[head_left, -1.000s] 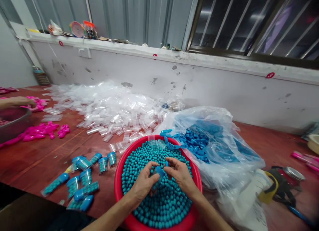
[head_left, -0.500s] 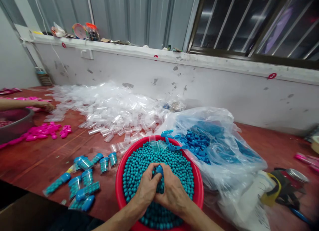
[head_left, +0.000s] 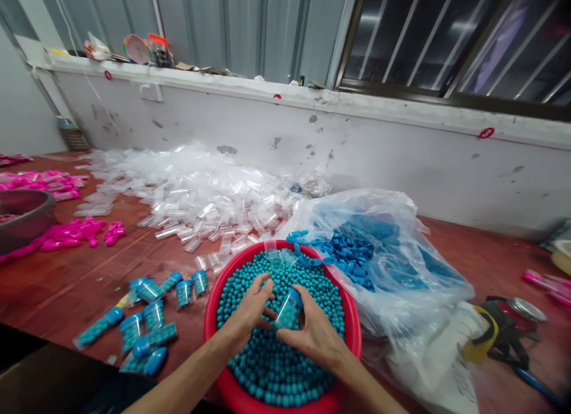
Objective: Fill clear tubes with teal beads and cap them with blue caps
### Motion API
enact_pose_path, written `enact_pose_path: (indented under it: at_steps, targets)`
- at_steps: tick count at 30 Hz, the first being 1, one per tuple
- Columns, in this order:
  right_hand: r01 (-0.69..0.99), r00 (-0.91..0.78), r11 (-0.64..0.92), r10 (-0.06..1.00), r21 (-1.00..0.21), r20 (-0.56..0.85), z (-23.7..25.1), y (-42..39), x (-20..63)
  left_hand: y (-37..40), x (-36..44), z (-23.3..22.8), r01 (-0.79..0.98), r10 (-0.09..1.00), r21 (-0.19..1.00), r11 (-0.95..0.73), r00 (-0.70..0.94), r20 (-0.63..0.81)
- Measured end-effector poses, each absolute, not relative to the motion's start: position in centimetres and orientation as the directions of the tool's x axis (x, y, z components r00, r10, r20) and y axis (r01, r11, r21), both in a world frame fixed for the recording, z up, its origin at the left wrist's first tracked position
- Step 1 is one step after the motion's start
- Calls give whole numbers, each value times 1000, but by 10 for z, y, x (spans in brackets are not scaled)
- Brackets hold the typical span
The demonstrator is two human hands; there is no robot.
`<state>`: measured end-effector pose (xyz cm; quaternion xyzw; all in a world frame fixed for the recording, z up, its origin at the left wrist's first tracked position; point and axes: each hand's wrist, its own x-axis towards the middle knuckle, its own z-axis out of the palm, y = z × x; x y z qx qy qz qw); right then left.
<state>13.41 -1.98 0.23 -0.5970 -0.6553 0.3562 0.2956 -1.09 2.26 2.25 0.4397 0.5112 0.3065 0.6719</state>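
Right hand (head_left: 319, 333) has the capped tube (head_left: 288, 311) between thumb and fingers, right side of it, tilted, over the red basin (head_left: 354, 325) at the bench's near edge. Left hand (head_left: 250, 307) is to the tube's left, fingers spread and part-curled, not gripping; fingertips very near the wall, can't tell if they touch.

Handling, my read: light, thin stiff plastic, bead load may shift a bit. Smooth wall, so likely slippery; hard squeeze could flex it or pop the cap. Best hold is mid-body, thumb opposite fingers, or pinch at the blue cap (head_left: 292, 294) shoulder.

Looks: short see-through body, glossy, teal beads visible inside, blue cap at the upper end. Fill level and cap seating hard to judge, fingers and glare in the way.

Around it: basin full of loose teal beads (head_left: 276, 372), a couple of clear pieces lying on them at the far rim. Filled tubes (head_left: 154, 316) scattered left, toward the bench's (head_left: 53, 289) near left corner. Right of basin, plastic bag (head_left: 401, 241) open on blue parts (head_left: 348, 253), some spilling to the rim. Left edge: grey basin (head_left: 44, 215), pink parts (head_left: 74, 232) beside it. Far edge, against the wall (head_left: 383, 158): big heap of clear tubes (head_left: 214, 194).
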Motion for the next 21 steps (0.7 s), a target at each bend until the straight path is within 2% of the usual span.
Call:
enact_pose_path:
  at_steps: [3,7,9,12,14,17,19,21]
  targets:
    - [625,-151,91,988,-776,-6,-2,-22,130,17,-4,17,40,861,936,349,380,-337]
    - [692,-237,133,970,-709,-49,-3,-26,125,11,0,8,17,857,963,270,452,-248]
    - [682,-267,146,962,-717,-58,-2,-27,129,12,-12,9,112,864,969,219,439,-246]
    - [668,-255,148,966,-729,-38,-4,-23,140,18,-51,18,322,939,947,-11,330,-101]
    - [675,-262,171,965,-718,-16,-7,-20,147,24,-85,23,516,976,845,-139,218,28]
    - [695,-324,235,946,-679,-3,-12,-17,150,32,-131,17,855,997,517,-45,5,79]
    - [713,-346,250,938,-655,-18,-16,-16,149,39,-151,2,953,977,303,12,-75,199]
    - [732,-346,249,938,-634,-31,-18,-16,147,48,-160,-18,986,958,164,19,-65,279]
